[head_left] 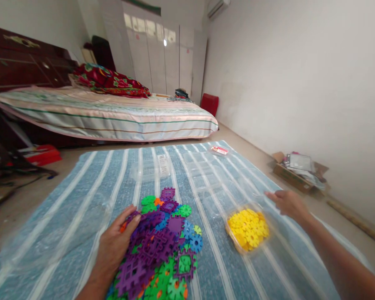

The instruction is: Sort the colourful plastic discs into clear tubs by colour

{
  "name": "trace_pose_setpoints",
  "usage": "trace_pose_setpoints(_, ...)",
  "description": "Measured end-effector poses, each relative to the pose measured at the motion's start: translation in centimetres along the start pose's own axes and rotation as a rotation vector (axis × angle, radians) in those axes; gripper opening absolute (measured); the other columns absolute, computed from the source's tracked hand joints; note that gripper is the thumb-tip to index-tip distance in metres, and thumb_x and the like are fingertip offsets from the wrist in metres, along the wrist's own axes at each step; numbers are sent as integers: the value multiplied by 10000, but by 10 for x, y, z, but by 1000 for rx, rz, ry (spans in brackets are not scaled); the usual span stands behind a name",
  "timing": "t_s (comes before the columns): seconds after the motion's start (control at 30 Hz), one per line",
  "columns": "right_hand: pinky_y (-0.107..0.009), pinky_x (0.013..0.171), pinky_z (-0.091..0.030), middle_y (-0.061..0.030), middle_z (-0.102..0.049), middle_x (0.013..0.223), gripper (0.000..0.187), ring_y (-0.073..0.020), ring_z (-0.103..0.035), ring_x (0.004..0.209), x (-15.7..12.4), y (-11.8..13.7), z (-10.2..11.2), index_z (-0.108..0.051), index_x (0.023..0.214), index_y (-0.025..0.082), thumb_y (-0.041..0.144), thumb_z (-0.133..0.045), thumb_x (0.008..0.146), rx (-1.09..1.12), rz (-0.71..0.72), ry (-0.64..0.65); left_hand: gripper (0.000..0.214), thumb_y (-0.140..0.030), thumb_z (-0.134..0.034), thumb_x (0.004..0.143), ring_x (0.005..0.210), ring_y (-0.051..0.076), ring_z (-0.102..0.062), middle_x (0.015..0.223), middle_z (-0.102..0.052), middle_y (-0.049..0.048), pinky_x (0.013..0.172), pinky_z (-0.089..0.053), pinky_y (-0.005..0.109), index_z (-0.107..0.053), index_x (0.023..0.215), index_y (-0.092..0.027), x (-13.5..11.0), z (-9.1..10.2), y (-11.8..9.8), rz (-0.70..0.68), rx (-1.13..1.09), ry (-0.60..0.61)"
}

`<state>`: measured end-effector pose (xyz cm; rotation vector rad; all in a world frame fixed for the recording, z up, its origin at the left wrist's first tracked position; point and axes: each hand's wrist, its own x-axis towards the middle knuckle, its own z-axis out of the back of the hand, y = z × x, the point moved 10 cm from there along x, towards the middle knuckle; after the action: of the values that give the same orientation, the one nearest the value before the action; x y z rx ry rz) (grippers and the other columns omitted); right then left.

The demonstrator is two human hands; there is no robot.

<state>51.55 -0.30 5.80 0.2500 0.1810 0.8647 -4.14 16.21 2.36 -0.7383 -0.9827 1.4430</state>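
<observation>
A heap of plastic interlocking pieces [162, 246] in purple, green, blue and orange lies on a blue striped mat [90, 196]. My left hand [114, 243] rests palm down on the heap's left side, fingers stretched over the purple pieces. A clear plastic tub [248, 228] filled with yellow pieces stands to the right of the heap. My right hand [287, 202] hovers just right of the tub's far edge, fingers extended to the left and holding nothing.
Several clear empty tubs [146, 170] lie on the mat beyond the heap, and a small red packet [219, 150] sits at its far edge. A bed [106, 114] stands behind, a cardboard box [295, 171] by the right wall.
</observation>
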Motion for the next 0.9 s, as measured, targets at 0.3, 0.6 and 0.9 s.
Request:
trace_pose_setpoints(0.3, -198, 345, -319, 37, -494, 453, 263, -95, -452, 352, -75, 26, -52, -498, 604, 201, 391, -425, 771, 248, 133, 284, 514, -561, -541, 728, 1233, 252, -500, 1292, -578, 78, 1131, -272, 395, -672, 1058, -189, -9, -2, -7, -144, -8, -16)
trace_pose_setpoints(0.6, -247, 540, -332, 2, -582, 559, 283, -142, -547, 539, -124, 136, 13, -517, 640, 222, 331, -352, 843, -104, 554, 59, 594, -612, -507, 755, 1283, 241, -443, 1338, -531, 118, 1143, -238, 405, -652, 1110, -159, -18, -11, -15, -173, -54, 85)
trace_pose_setpoints(0.9, -241, 479, -234, -86, -682, 651, 166, -208, -650, 575, -157, 298, 40, -577, 863, 182, 230, -419, 857, -543, 722, -241, 515, -585, -469, 806, 1333, 247, -376, 1414, -461, 59, 1156, -196, 424, -666, 1098, -210, -33, -12, -33, -193, -173, 203)
